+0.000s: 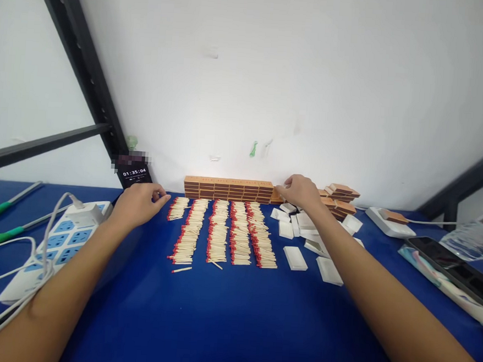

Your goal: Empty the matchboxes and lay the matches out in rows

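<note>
My right hand (301, 191) reaches to the right end of a long stack of brown matchboxes (227, 189) against the wall. Its fingers are closed on a matchbox (277, 194) at that end, which they partly hide. My left hand (140, 202) hovers left of the matches, fingers curled together with nothing visible in them. Between the hands, red-tipped matches (220, 232) lie in several columns on the blue table (215, 322). One loose match (181, 270) lies in front of them. White inner trays (295, 258) are scattered below my right forearm.
More matchboxes (341, 202) are piled behind my right forearm. A phone with a timer (134, 171) leans at the back left. A white power strip (61, 240) with cables lies beside my left forearm. A white box (390, 221) and a black tray (454, 267) are at the right.
</note>
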Demonstrator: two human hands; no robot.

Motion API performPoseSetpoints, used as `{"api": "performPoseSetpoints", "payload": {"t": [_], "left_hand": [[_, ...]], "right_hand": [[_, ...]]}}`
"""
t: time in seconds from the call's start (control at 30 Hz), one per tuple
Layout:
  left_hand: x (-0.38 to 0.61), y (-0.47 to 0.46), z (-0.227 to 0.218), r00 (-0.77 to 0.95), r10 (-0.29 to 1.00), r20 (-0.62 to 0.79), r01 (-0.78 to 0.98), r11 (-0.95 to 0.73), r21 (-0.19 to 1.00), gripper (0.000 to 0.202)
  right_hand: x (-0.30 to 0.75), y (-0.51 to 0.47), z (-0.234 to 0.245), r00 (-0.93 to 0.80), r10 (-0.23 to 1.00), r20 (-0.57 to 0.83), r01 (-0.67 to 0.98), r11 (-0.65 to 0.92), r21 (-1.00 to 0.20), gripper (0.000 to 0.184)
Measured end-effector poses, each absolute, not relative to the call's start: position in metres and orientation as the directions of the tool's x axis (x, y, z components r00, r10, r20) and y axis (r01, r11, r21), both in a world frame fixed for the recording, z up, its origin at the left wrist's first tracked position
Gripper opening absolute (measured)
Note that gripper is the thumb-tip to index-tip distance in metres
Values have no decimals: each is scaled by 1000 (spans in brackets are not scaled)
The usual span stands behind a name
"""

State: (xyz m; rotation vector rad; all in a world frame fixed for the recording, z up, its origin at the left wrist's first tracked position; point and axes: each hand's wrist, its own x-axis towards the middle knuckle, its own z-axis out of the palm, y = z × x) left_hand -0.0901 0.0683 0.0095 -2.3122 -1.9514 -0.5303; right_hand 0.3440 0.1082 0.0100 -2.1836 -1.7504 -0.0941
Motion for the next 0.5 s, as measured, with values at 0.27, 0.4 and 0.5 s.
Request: {"api": "performPoseSetpoints", "payload": {"t": [0.27,0.4,0.5], "left_hand": [[-83,63,13,159,940,301,974,-199,109,37],[-82,63,12,161,942,295,970,-206,127,37],[-84,64,12,161,942,296,972,-203,116,37]], "right_hand": [[343,123,-9,310,931,191,943,-276,-188,38],[342,123,-10,292,931,219,949,-254,-188,33],[342,124,-8,263,938,227,954,-219,-203,28]]}}
